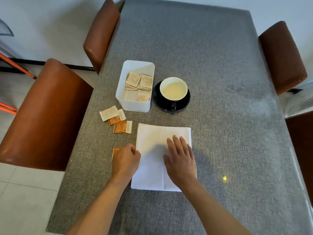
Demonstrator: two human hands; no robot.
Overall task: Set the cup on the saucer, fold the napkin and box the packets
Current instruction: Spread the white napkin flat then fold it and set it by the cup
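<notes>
Evidently mid-fold, the right hand [180, 161] lies flat, fingers spread, pinning the white napkin [152, 168] to the table [220, 82] while the left hand [126, 159] seems to pinch its edge, four packets [122, 127] unboxed beside the box [135, 106].

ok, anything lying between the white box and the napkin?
Head view: mostly bare grey tablecloth between the white box and the napkin. The loose packets lie off to the left of that gap, not in it.
</notes>
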